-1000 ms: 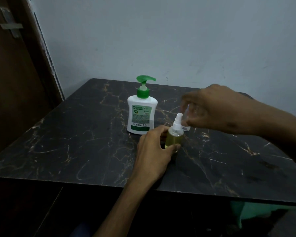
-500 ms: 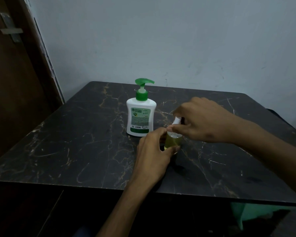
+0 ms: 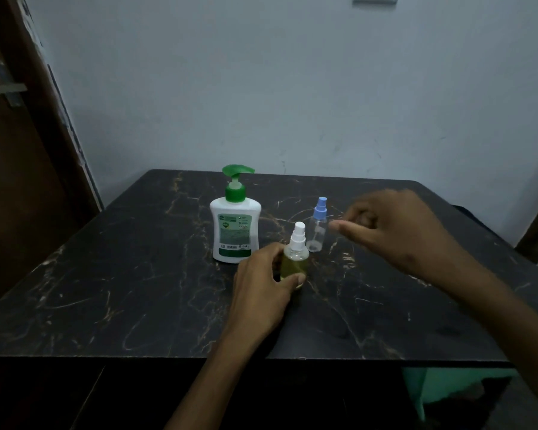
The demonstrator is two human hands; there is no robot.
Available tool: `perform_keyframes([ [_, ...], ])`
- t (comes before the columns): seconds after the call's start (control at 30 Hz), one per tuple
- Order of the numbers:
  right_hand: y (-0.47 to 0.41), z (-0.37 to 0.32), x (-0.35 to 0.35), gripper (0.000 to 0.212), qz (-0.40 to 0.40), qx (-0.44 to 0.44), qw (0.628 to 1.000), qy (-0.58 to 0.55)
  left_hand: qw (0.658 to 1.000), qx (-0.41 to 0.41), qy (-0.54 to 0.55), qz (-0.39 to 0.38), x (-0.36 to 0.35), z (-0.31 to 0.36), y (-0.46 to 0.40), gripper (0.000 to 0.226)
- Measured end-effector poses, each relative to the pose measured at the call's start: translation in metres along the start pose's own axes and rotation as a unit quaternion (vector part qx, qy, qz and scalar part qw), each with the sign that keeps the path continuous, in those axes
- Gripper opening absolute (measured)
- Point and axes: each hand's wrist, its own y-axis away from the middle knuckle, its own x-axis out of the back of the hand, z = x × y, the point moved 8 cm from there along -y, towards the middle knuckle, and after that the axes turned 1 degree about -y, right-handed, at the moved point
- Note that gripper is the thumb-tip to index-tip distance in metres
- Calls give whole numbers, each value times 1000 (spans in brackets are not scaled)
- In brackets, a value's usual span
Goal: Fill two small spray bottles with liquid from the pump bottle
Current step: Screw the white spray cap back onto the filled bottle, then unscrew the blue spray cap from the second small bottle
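The empty blue-capped bottle stands upright, just left of the right hand, whose fingers are loosely curled, holding nothing. The left hand grips the filled white-capped bottle nearer on the tabletop.

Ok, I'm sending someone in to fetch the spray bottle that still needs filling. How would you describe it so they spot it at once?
On the black marble table, find the white pump bottle with the green top. To its right stand two small spray bottles; take the farther one, the blue-capped spray bottle. It looks clear and empty, unlike the white-capped spray bottle of yellowish liquid held by the left hand.
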Motion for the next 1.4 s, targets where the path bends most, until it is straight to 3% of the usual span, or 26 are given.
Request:
perform_keyframes([
  [0.13,19,44,4,30,62,-69,995,-33,999,-2,-50,-6,-5,6,-13,28],
  [0.27,19,72,-33,14,21,-125,989,-72,997,5,-76,-5,-13,10,-26,26],
  [0.3,17,75,-45,19,3,-132,987,-92,997,7,-82,-3,-15,10,-29,25],
  [0.43,2,74,-83,49,-39,-135,977,-162,996,12,-88,5,-20,14,-39,30],
  [0.53,-13,65,-96,58,-41,-120,971,-202,996,22,-89,9,-23,11,-46,37],
  [0.77,-31,68,-103,39,-15,-101,975,-197,994,28,-109,13,-33,5,-59,36],
  [1.13,10,87,-61,34,-15,-117,972,-204,985,50,-164,-30,-47,9,-60,41],
  [1.2,20,77,-48,29,-26,-108,974,-197,980,30,-192,-42,-46,19,-47,52],
  [1.3,38,58,-32,25,-35,-87,983,-160,980,14,-193,-51,-41,34,-10,87],
  [1.4,57,35,-26,23,-40,-64,985,-156,993,-26,-101,-57,-38,56,31,86],
])
